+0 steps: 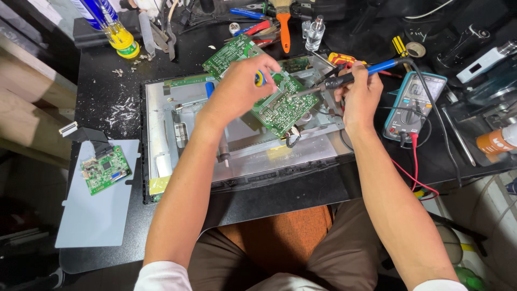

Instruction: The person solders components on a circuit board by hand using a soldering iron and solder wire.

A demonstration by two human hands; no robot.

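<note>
Right fingers (350,81) clenched around soldering iron (344,81)

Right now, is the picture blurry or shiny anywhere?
Head view: sharp in the middle, where the right hand holds the soldering iron over the green board; soft glare on the metal panel; the orange can at the edge looks blurred.

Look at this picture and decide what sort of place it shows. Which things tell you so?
Probably an electronics repair bench. The right hand holds a soldering iron to a green circuit board steadied by the left hand, a multimeter lies beside them, and screwdrivers lie behind.
</note>
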